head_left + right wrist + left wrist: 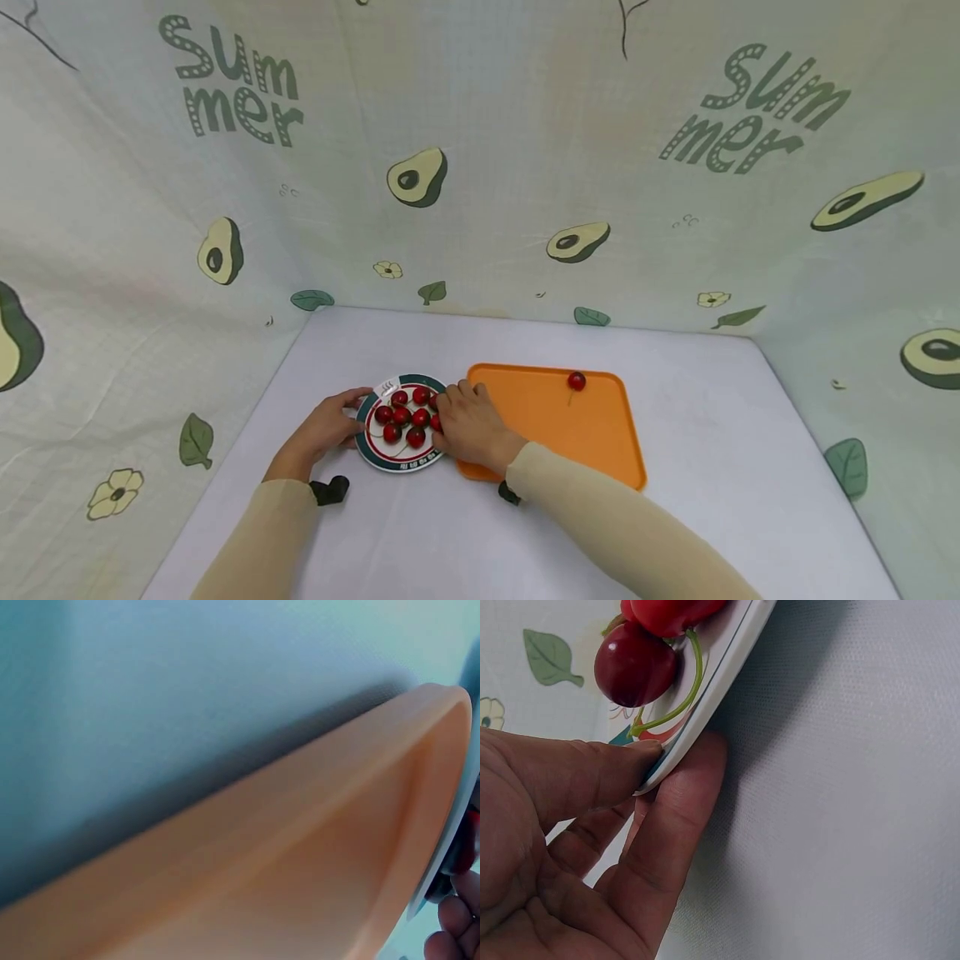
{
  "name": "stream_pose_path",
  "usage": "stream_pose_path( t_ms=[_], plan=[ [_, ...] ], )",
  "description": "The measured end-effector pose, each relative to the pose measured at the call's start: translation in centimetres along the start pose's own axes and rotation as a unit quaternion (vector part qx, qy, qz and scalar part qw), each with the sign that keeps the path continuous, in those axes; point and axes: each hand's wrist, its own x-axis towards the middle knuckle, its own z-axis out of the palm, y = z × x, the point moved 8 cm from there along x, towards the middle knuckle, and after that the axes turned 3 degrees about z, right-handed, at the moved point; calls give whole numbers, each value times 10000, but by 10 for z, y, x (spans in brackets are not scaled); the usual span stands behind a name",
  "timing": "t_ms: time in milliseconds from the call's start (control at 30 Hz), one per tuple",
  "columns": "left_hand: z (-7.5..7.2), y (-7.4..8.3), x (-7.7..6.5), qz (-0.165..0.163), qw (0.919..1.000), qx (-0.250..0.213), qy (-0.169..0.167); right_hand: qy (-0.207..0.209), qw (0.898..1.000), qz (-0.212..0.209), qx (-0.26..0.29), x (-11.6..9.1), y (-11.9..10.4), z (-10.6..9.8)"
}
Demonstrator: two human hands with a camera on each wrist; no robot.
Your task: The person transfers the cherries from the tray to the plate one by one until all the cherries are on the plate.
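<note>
A white plate (pixel 405 466) with a dark green rim holds several red cherries (pixel 402 416) with green stems. My left hand (pixel 330 425) pinches its left edge, thumb on the rim and fingers beneath, as the left wrist view shows on the plate (pixel 718 686) beside a dark cherry (pixel 635 666). Over the plate's right side, my right hand (pixel 474 425) has its thumb and fingers around a cherry (pixel 437 422), partly hidden by them. In the right wrist view, only curled fingertips (pixel 456 915) show at the edge, close to red fruit (pixel 463 844).
An orange tray (pixel 555 425) lies right of the plate, partly under my right forearm. One cherry (pixel 577 381) with a stem rests near its far edge. A white cloth (pixel 420 533) covers the table, and a printed curtain (pixel 495 125) hangs behind and at the sides.
</note>
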Motion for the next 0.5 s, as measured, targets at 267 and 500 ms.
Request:
stream_pose_path(
  t_ms=[267,500],
  plan=[
    [1,2,1,-37,9999,94,-57,-1,10000,44,79,-8,19,-11],
    [1,2,-1,-11,9999,43,-152,57,9992,398,71,-23,72,-19]
  ],
)
